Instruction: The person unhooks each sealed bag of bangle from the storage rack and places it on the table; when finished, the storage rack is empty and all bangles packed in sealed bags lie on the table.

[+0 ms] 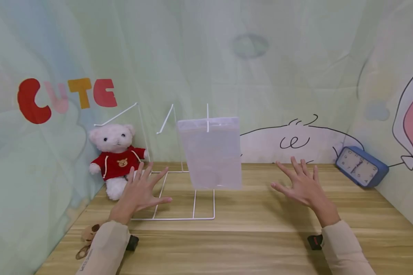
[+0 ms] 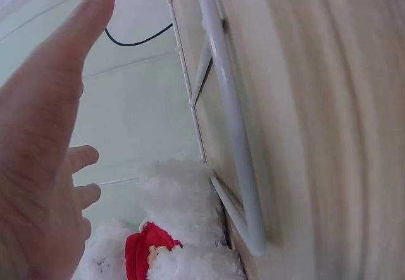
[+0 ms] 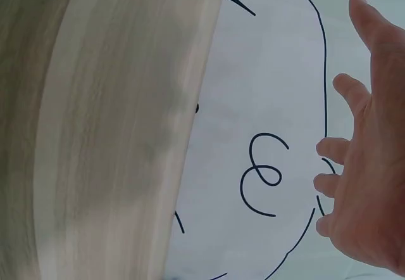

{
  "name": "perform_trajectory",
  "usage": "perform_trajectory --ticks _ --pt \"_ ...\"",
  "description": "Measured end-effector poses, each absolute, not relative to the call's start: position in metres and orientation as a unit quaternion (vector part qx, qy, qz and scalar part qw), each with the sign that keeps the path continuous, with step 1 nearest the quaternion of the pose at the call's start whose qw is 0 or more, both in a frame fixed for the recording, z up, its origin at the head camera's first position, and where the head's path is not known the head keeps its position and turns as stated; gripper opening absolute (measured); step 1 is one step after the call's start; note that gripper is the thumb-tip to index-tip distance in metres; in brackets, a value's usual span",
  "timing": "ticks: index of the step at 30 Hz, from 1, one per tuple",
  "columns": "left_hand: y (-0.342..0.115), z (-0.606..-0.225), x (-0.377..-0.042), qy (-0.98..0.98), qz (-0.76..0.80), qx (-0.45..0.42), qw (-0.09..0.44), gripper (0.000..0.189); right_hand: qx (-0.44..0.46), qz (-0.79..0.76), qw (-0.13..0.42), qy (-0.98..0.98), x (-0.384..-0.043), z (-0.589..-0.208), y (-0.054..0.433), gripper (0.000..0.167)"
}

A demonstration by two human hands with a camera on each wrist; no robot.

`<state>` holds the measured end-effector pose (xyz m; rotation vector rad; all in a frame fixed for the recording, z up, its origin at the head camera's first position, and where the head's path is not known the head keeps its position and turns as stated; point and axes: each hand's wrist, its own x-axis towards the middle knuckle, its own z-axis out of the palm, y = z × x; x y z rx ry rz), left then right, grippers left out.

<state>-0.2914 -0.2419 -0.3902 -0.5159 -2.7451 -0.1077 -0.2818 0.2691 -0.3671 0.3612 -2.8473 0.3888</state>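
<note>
My left hand (image 1: 139, 191) hovers over the left part of a white wire rack (image 1: 172, 219), fingers spread and nothing held. In the left wrist view that hand (image 2: 44, 159) is beside the rack's base bar (image 2: 234, 115). My right hand (image 1: 303, 187) hangs in the air above the right side of the table, its fingers spread too and holding nothing; the right wrist view shows the same hand (image 3: 373, 159). Between the hands, a stack of clear plastic bags (image 1: 213, 156) hangs from the rack's right-hand hook. Two other hooks (image 1: 165, 119) to its left carry nothing.
A white teddy bear (image 1: 118, 160) in a red hoodie sits behind my left hand. At the back right stands a tilted blue clock (image 1: 361, 167). A small brown plush keyring (image 1: 88, 235) lies near my left sleeve. Printed curtains surround the wooden table (image 1: 227, 244).
</note>
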Motion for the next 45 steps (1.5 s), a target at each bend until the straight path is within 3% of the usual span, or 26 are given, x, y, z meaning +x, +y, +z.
perform_trajectory --ticks 14,28,45 --pt "-0.241 -0.383 -0.290 -0.966 -0.035 -0.186 0.175 0.097 0.125 0.117 0.131 -0.976 -0.283 -0.356 0.262 0.082" --pt "-0.246 -0.383 -0.289 -0.958 -0.059 -0.224 0.170 0.096 0.174 0.125 0.179 -0.960 -0.293 -0.349 0.238 0.075" --pt "-0.244 -0.385 -0.285 -0.969 -0.089 -0.218 0.071 0.100 0.209 0.203 0.157 -0.944 -0.297 -0.326 0.191 0.068"
